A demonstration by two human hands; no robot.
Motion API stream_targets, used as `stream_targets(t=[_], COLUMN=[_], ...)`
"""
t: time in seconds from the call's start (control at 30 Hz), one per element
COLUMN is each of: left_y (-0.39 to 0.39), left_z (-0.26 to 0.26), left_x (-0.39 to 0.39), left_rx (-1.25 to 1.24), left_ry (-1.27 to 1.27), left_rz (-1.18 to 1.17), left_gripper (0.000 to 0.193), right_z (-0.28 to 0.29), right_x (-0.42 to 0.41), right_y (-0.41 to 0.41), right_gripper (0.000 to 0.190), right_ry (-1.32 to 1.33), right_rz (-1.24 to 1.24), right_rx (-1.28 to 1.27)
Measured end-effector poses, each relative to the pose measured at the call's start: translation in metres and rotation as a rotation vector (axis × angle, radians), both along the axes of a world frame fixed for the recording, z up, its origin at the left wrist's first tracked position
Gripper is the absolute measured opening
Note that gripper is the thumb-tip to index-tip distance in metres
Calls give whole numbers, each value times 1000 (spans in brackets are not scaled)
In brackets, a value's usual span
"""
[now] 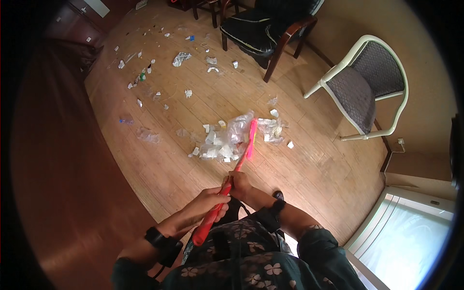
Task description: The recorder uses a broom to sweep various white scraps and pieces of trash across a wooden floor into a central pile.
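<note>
Both my hands grip the red handle of a broom (207, 224) that slants from my waist down to the floor. My left hand (214, 203) is closed round its upper part, near the rounded end. Further down the handle, my right hand (240, 183) is wrapped round it. The pink broom head (252, 139) rests on the wood floor. To its left, touching or very near it, lies a heap of white paper scraps (219, 145) and a clear plastic bag (240, 127). More crumpled plastic and paper (270, 129) lies just right of the head.
Scraps, a printed crumpled bag (181, 58) and thin plastic film (148, 135) are scattered over the floor (301, 156). A worn black armchair (250, 30) and a white-framed chair (353, 87) stand beyond and right. A large dark reddish-brown surface (76, 163) borders the left; a bright glass panel (409, 232) is lower right.
</note>
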State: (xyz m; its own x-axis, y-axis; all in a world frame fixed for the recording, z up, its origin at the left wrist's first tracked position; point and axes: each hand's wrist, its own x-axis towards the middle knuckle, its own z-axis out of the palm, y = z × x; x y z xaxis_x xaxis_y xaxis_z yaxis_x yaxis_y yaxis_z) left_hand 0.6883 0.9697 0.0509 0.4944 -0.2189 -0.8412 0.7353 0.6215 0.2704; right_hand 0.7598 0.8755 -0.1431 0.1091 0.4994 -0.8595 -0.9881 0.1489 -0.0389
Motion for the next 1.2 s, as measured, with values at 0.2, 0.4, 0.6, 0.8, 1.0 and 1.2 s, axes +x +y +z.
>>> stream_targets(t=[0.2,0.4,0.6,0.8,1.0,1.2], left_y=[22,23,19,47,54,53], left_z=[12,7,-3,-6,4,18], left_x=[-35,-38,-11,-42,-38,-52], left_rx=[95,-36,-94,58,294,478], left_ry=[-59,-35,16,38,113,-82], left_rz=[-218,-191,-195,-123,-277,-372], left_gripper=[23,14,12,13,15,22], right_z=[40,21,-121,-29,-9,18], right_x=[-24,-43,-52,-54,-52,-49], right_y=[7,-11,-48,44,81,86], right_gripper=[9,10,6,7,3,10], right_ry=[35,194,-618,111,104,66], right_rz=[80,47,431,209,206,238], right_rx=[-39,-95,199,80,219,299])
